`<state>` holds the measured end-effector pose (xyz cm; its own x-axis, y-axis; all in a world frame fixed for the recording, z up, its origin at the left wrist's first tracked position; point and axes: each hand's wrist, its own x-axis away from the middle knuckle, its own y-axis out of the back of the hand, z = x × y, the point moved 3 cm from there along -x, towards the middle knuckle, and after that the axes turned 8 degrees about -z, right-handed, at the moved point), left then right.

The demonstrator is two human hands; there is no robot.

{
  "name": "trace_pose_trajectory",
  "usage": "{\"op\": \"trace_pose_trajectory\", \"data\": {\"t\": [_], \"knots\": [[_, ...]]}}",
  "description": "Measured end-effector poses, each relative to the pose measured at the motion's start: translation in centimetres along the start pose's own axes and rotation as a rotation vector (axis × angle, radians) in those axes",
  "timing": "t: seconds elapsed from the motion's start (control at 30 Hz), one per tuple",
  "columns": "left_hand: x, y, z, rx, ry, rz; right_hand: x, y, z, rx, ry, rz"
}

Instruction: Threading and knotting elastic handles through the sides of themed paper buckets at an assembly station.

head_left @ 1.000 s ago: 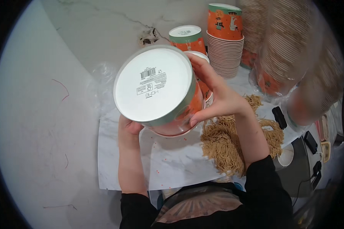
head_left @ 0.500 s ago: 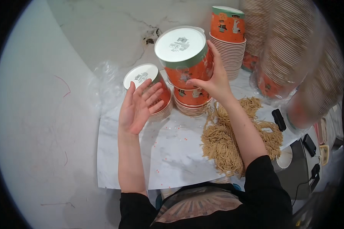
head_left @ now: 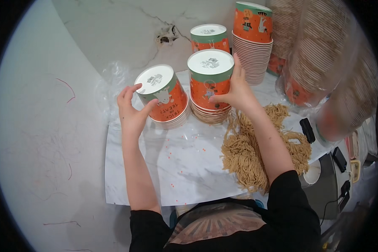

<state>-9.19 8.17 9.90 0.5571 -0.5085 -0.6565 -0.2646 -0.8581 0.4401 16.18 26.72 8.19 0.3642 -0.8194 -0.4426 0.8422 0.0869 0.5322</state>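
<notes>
Two short stacks of upside-down paper buckets stand before me, orange with green bands and white bases. My left hand curves round the left side of the left stack's top bucket, fingers at its base rim and thumb on its front. My right hand grips the right side of the top bucket on the other stack, with its thumb across the front. Close behind that stack is another upturned bucket, its lower part hidden.
A tall bucket stack stands at the back right, beside more stacks in clear plastic. Tan shredded paper or yarn lies under my right forearm. A black object is beside it. Crumpled clear film lies at left.
My right hand has lowered its bucket onto the stack in front, uncovering the one behind. My left hand has turned from an open palm and moved left onto the left bucket.
</notes>
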Motion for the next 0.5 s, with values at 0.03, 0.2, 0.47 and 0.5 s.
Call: {"op": "trace_pose_trajectory", "data": {"t": [0.03, 0.2, 0.47, 0.5], "knots": [[0.0, -0.6, 0.6, 0.008, 0.042, 0.032, 0.0, 0.0, -0.1, 0.022, -0.012, 0.011], [0.0, -2.1, 2.2, 0.156, 0.235, 0.013, -0.1, 0.4, -0.1, 0.011, -0.008, 0.036], [-0.2, -1.3, 1.0, 0.344, 0.145, -0.160, 0.1, 0.5, -0.1, 0.038, -0.054, 0.063], [-0.2, -1.0, 0.5, 0.367, 0.124, -0.189, 0.1, 0.7, 0.0, 0.176, 0.118, -0.100]]}}
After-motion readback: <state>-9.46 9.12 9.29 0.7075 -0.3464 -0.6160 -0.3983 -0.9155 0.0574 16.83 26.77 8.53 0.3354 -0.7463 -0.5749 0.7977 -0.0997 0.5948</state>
